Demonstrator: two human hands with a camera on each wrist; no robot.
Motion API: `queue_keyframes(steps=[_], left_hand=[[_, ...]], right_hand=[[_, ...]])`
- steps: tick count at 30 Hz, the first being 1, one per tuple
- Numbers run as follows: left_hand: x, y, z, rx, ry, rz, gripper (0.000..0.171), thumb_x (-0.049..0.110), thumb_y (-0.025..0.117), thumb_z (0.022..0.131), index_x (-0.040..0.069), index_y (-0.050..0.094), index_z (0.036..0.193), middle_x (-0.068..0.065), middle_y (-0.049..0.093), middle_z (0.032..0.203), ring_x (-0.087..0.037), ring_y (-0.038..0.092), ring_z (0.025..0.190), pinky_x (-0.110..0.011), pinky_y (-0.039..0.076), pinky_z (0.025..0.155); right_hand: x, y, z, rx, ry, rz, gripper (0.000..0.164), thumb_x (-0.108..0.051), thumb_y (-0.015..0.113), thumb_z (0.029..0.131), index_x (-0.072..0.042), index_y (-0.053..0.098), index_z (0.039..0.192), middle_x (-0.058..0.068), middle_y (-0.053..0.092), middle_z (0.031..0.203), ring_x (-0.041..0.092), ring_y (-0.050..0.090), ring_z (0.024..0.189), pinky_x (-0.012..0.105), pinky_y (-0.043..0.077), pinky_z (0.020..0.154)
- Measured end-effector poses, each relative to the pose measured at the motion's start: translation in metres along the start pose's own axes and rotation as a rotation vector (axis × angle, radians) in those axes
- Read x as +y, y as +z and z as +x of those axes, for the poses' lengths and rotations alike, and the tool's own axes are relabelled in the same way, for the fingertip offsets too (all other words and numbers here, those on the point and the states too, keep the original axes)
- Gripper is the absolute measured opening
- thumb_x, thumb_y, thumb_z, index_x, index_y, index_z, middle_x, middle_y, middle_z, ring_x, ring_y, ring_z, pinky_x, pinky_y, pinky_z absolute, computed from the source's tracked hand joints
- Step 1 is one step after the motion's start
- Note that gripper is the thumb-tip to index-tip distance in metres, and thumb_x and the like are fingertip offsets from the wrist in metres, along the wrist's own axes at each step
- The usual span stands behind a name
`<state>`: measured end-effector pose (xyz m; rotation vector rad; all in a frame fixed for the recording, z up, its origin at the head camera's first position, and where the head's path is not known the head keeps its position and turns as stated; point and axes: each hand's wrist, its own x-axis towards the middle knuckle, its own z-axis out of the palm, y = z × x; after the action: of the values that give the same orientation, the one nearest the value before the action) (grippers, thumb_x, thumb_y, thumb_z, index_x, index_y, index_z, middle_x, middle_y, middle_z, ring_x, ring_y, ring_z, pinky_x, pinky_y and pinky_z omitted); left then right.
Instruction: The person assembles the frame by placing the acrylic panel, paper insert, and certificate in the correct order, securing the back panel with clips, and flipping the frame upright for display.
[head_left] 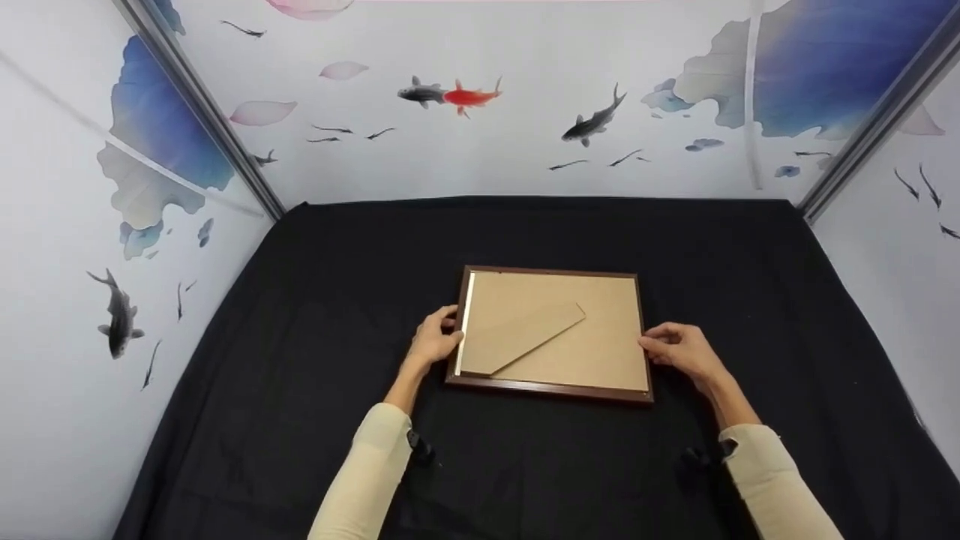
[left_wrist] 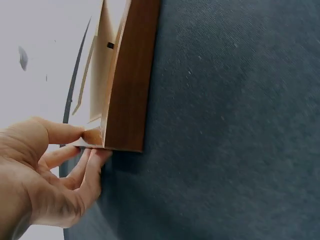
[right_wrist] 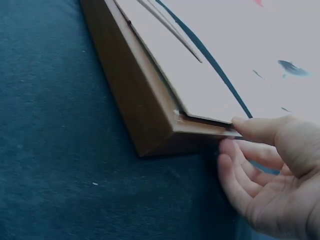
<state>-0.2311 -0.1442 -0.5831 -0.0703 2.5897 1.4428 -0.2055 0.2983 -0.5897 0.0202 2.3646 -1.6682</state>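
Observation:
A picture frame (head_left: 555, 389) with a dark brown rim lies back side up on the black cloth. Its tan backing board (head_left: 600, 356) faces me, and a flat easel leg (head_left: 517, 337) slants across it. My left hand (head_left: 435, 337) grips the left side of the frame, thumb on top and fingers along the outer edge. On the right side, my right hand (head_left: 682, 349) pinches the edge between thumb and fingers. In the right wrist view, the thumb touches the board's edge, and that edge sits slightly raised from the rim at the corner.
Black cloth (head_left: 300, 337) covers the table around the frame. White panels (head_left: 525, 45) printed with fish and leaves stand at the back and both sides, joined by grey metal posts (head_left: 217, 124).

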Motion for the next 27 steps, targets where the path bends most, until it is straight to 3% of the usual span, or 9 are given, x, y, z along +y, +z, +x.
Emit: queue_keyframes(steps=[8,15,23,27], left_hand=[[-0.0011,0.0022,-0.0024,-0.040,-0.028,-0.065,0.052,0.003,0.059,0.100,0.004,0.046,0.150,-0.022,0.054,0.135,-0.033,0.057,0.108,-0.040,0.050,0.081],[0.0009,0.0032,-0.0010,-0.043,-0.007,-0.010,0.053,0.001,0.058,0.098,0.002,0.044,0.150,-0.025,0.053,0.134,-0.039,0.049,0.125,-0.048,0.044,0.099],[0.0002,0.0015,-0.0034,-0.105,0.010,-0.029,0.053,0.008,0.056,0.103,0.000,0.039,0.153,-0.026,0.049,0.137,-0.040,0.051,0.123,-0.047,0.047,0.094],[-0.0019,-0.0022,-0.0053,-0.119,0.008,-0.042,0.055,0.012,0.057,0.104,0.001,0.038,0.154,-0.026,0.046,0.139,-0.039,0.052,0.121,-0.048,0.047,0.095]], right_hand=[[0.0039,0.0009,0.0003,0.007,0.020,0.027,0.036,-0.016,0.071,0.098,0.011,0.064,0.120,0.016,0.068,0.100,0.022,0.064,0.086,0.029,0.056,0.074],[0.0045,-0.0008,-0.0001,-0.011,0.048,0.060,0.034,-0.009,0.070,0.098,0.013,0.061,0.122,0.017,0.068,0.102,0.021,0.064,0.087,0.028,0.056,0.075],[-0.0010,0.0051,0.0015,0.029,0.070,-0.071,0.044,-0.022,0.079,0.092,0.010,0.059,0.115,0.015,0.064,0.096,0.022,0.061,0.082,0.028,0.054,0.071],[0.0014,0.0062,0.0011,0.008,0.046,-0.062,0.044,-0.021,0.077,0.094,0.010,0.058,0.118,0.016,0.064,0.099,0.024,0.062,0.085,0.028,0.055,0.073]])
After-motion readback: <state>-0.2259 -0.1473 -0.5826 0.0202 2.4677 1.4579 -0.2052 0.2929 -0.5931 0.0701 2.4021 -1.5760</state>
